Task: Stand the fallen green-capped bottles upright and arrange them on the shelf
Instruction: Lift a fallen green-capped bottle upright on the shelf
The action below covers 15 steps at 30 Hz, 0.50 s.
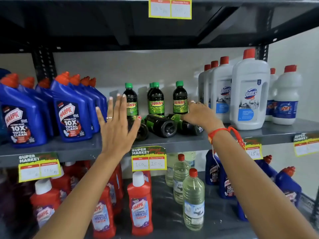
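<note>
Green-capped fallen bottle [185,124] lies base-out, gripped by R hand [201,114] — L hand [116,125] spread, nothing held.

Upright green-capped bottles [156,99]: "SUNNY". Blue bottles [71,116]: "HARPIC POWER PLUS 10X TOTAL CLEAN". White bottles [249,94]: "Domex". Shelf-edge tags [148,158]: "SUPER MARKET", "MRP".

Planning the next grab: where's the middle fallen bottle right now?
The middle fallen bottle lies on its side at the centre of the grey shelf, base facing the camera, in front of the upright green-capped bottles.
</note>
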Each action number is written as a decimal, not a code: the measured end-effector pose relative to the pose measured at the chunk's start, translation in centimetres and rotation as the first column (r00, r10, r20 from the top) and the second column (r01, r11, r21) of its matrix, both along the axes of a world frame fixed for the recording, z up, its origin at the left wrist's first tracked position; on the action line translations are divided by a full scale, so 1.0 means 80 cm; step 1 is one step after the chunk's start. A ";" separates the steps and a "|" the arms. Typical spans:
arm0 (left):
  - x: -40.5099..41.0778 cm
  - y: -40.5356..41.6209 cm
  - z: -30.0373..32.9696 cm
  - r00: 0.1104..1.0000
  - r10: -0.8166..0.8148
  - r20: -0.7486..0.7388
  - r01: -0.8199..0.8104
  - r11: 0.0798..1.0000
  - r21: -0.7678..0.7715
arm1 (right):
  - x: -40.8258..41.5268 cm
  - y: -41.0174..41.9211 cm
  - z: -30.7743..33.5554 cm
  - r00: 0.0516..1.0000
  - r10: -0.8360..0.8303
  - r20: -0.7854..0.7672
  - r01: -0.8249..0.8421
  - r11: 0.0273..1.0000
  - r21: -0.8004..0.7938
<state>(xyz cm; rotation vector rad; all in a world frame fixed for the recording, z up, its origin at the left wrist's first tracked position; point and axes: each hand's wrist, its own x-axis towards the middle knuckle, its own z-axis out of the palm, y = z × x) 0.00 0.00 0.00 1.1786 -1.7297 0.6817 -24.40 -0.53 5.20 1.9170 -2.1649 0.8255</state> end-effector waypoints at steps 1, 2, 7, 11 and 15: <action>0.006 0.001 -0.007 1.000 0.019 -0.017 -0.019 0.999 0.029 | -0.003 -0.002 -0.001 1.000 -0.003 0.010 0.002 0.998 0.063; 0.012 0.000 -0.012 0.999 0.032 -0.030 -0.032 0.999 0.019 | -0.002 -0.001 -0.001 1.000 -0.005 0.014 0.004 0.994 0.111; 0.044 -0.007 -0.051 0.995 0.080 -0.053 -0.076 0.994 0.075 | -0.006 -0.011 -0.003 0.994 0.058 0.094 -0.079 0.967 0.241; 0.056 -0.012 -0.067 0.990 0.141 0.027 -0.144 0.973 0.181 | -0.009 -0.031 0.005 0.991 0.073 0.113 -0.102 0.954 0.281; 0.057 -0.014 -0.065 0.981 0.170 0.088 -0.188 0.947 0.262 | -0.007 -0.044 0.011 0.988 0.115 0.103 -0.144 0.928 0.343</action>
